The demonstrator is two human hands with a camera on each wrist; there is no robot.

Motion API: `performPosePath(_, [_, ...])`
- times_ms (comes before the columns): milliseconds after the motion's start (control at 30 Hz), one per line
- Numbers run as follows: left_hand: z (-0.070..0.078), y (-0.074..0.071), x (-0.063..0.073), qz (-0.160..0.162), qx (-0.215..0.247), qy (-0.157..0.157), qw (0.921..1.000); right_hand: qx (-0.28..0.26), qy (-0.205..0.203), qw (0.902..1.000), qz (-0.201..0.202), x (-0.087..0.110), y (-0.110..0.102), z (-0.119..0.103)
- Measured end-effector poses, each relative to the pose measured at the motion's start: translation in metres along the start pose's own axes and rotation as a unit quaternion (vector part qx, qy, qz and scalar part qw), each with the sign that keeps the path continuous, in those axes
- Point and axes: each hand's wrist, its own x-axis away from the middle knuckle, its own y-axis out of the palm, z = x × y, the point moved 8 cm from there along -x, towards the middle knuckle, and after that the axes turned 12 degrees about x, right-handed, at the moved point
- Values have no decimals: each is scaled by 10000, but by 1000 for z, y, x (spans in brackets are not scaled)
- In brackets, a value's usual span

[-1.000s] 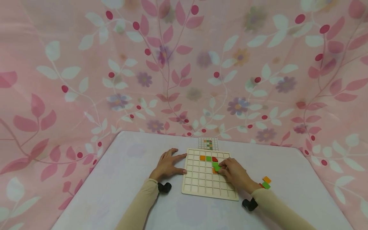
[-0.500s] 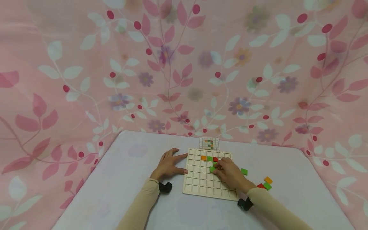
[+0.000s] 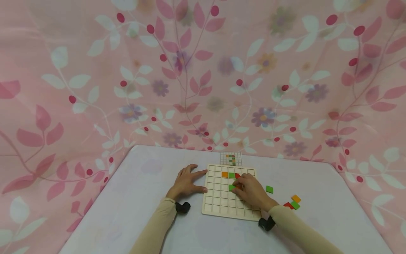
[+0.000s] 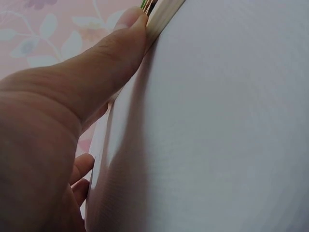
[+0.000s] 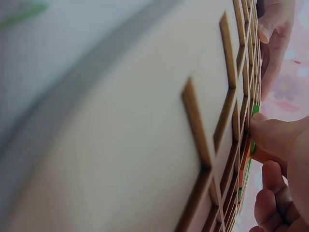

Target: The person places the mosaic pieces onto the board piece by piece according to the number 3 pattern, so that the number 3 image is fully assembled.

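Tile (image 3: 232,187), green, sits over the board (image 3: 219,203) just below and right of centre in the head frame. It looks thin, flat and rigid, probably painted wood, so it should weigh almost nothing and not bend or break easily. A slip seems the likelier trouble: the face looks smooth and the edge is low. Two opposite edges, taken between thumb and fingertip, would make the surest hold; pushing on the face alone would probably make it skate over the ridges.

Of the hands, the right hand (image 3: 252,188) has thumb and forefinger curled together, pinching the tile at its right side. Whether the tile lies fully in a cell, I cannot tell. The left hand (image 3: 187,183), left of the board, is spread wide and grips nothing; its thumb and a fingertip touch the board's left edge, which should help steady it. The loose green piece (image 3: 269,189), right of centre, lies flat on the surface (image 3: 152,187), offering only thin edges to pick at
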Motion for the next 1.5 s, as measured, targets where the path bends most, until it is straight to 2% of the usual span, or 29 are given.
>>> performPosePath(167, [-1,0,1,-6,-5,-93,10000,-211,119,9997,8,-4,2,3])
performPosePath(467, [-4,1,1,-45,-33,-95,9999,-581,35,9983,56,-6,2,5])
performPosePath(667, [-2,-2,0,-27,53,-100,9999,-546,-80,9983,182,-9,0,6])
performPosePath(900, [-3,-2,-2,2,-10,-79,10000,-503,-35,9987,120,-8,2,8])
performPosePath(1200, [-4,-1,-2,-6,71,-88,9999,-486,56,9987,136,-2,1,6])
performPosePath(1367, [-3,1,-2,-14,57,-31,10000,-608,99,9973,396,7,-9,9])
performPosePath(1500, [-3,1,-2,-31,34,-37,10000,-456,154,9977,473,17,-21,19])
